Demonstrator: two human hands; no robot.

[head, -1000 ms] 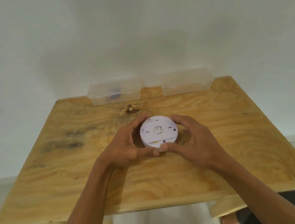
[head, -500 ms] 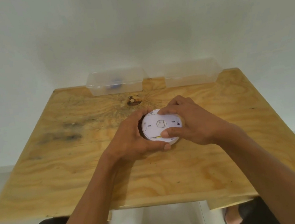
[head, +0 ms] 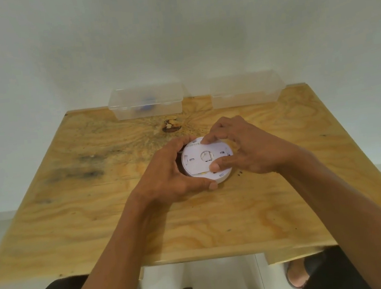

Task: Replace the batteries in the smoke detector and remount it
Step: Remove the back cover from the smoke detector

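Note:
A round white smoke detector (head: 198,159) lies with its back plate facing up on the wooden table (head: 97,215), near the middle. My left hand (head: 169,175) curls round its left and front rim, the thumb along the near edge. My right hand (head: 245,149) comes over from the right and pinches the back plate, with fingertips on the far edge and the thumb on the near part of the plate. The detector's right side is hidden under that hand.
Two clear plastic boxes stand along the table's far edge by the white wall: the left box (head: 147,101) holds something blue, the right box (head: 245,89) looks empty. A dark knot (head: 171,126) marks the wood behind the detector. My knees and a stool show below the near edge.
My right hand moved from the detector's right rim onto its back plate and now pinches it. My left hand kept its grip on the left rim. The camera view shifted slightly.

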